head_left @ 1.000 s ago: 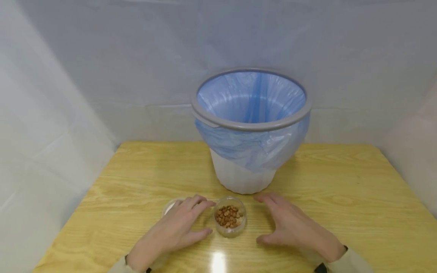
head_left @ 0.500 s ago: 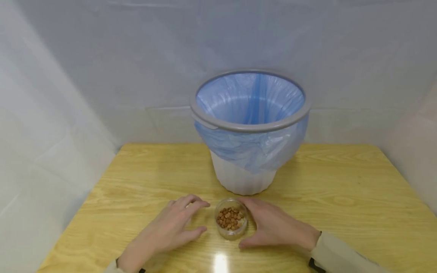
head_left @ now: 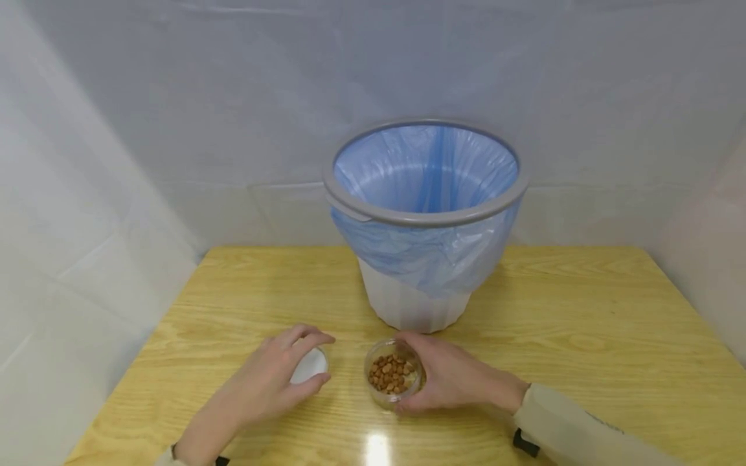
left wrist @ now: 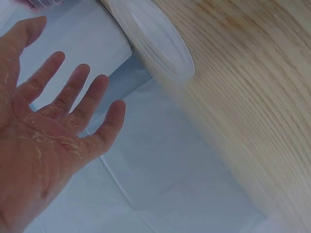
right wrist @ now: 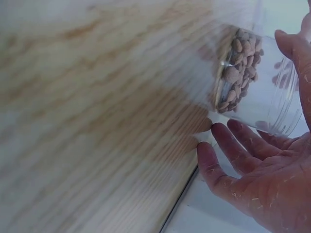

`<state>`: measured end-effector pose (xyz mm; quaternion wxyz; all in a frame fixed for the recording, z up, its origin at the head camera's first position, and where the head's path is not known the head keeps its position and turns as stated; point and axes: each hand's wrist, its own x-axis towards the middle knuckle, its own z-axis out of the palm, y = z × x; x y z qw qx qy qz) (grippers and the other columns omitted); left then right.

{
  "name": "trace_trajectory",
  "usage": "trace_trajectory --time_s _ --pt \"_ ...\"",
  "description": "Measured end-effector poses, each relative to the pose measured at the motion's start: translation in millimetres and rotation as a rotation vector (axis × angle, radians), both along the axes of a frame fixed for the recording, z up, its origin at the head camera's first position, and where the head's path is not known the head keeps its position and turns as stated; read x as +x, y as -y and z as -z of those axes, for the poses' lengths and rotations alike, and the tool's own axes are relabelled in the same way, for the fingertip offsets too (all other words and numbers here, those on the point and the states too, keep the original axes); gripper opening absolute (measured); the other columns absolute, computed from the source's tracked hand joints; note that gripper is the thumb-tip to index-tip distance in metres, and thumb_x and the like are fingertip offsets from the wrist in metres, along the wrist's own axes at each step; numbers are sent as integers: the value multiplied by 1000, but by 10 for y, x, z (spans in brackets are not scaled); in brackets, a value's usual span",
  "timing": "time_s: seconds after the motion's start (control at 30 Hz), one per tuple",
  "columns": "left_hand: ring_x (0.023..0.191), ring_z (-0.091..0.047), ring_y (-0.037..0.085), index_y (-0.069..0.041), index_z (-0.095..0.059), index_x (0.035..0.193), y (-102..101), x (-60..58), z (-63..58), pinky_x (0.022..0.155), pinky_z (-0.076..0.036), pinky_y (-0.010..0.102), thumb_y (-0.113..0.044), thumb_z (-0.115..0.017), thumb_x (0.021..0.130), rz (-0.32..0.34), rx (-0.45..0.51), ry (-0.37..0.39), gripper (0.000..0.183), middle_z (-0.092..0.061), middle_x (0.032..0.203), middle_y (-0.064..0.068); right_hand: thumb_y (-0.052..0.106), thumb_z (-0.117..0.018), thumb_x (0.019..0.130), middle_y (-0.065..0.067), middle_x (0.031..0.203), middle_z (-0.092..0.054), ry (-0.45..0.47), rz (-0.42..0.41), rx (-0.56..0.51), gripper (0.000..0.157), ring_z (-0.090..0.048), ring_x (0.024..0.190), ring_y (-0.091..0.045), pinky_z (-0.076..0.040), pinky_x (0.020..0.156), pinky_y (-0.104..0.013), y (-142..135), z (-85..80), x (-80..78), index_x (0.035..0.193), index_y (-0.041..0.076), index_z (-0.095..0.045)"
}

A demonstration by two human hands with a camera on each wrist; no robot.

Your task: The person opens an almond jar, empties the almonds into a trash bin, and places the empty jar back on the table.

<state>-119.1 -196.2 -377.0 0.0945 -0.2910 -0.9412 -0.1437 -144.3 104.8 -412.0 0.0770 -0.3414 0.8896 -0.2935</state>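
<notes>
A clear round plastic jar (head_left: 389, 395) stands upright on the table, with small brown kibble-like pieces (head_left: 389, 373) in its bottom. My right hand (head_left: 451, 374) is at the jar's right side, thumb on the near side and fingers on the far side. In the right wrist view the thumb and fingers (right wrist: 228, 145) bracket the jar (right wrist: 267, 97). Over a whitish round lid (head_left: 310, 366), flat on the table left of the jar, hovers my left hand (head_left: 271, 375). The left wrist view shows its fingers spread, apart from the lid (left wrist: 160, 39), holding nothing.
Behind the jar stands a white waste bin (head_left: 416, 307) with a grey rim ring (head_left: 428, 219) and a blue liner bag (head_left: 431, 252) folded over it. The wooden table (head_left: 583, 323) is bounded by whitish sheeting (head_left: 233, 97) at the back and sides.
My right hand has moved left and come round the jar. The left hand has moved left, away from the jar, and more of the lid now shows between its thumb and fingers.
</notes>
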Motion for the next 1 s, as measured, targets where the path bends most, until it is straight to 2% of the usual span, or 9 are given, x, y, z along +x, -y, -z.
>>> trace_trajectory --time_s 0.1,0.23,0.47,0.63,0.83,0.9,1.0 --pt "106 -59 15 -26 -57 125 8 -4 -10 86 -49 47 -40 -70 81 1 11 -2 47 -56 120 -10 50 -79 63 7 119 -60 -10 -10 -16 84 -58 107 -9 -49 95 -29 -6 8 9 132 19 -44" --pt "104 -60 16 -23 -58 124 13 -25 -37 84 -51 46 -36 -71 81 20 35 -50 47 -56 118 -7 54 -78 64 7 120 -60 -16 -9 -41 82 -58 109 -8 -48 96 -29 -44 9 51 131 22 -44" --pt "103 -59 16 -19 -57 124 -6 -96 -154 82 -53 39 -27 -72 80 89 132 -167 47 -56 120 -2 60 -77 63 12 122 -57 71 24 -70 82 -55 113 -5 -47 99 -32 -185 -32 138 131 30 -41" --pt "107 -59 18 -11 -58 125 -66 -164 -266 86 -52 31 -21 -72 79 147 251 -304 49 -58 121 4 55 -80 63 14 122 -55 121 25 -113 85 -54 113 -5 -47 99 -34 -301 -96 211 133 28 -40" --pt "105 -59 26 -3 -60 121 -188 -238 -444 94 -45 22 -25 -64 86 220 399 -467 42 -60 118 13 53 -82 62 17 122 -54 137 39 -151 82 -54 113 -5 -49 97 -36 -453 -164 298 130 31 -41" --pt "104 -59 29 -1 -61 118 -236 -256 -513 95 -45 24 -26 -62 87 235 434 -525 40 -60 116 15 55 -81 61 19 122 -54 126 68 -141 83 -54 113 -5 -49 96 -37 -522 -185 322 130 33 -40" --pt "103 -59 31 1 -63 114 -300 -276 -616 89 -47 28 -26 -61 88 241 469 -604 38 -60 114 19 54 -81 62 17 123 -54 105 96 -156 83 -54 112 -6 -51 93 -35 -636 -215 341 131 35 -38"
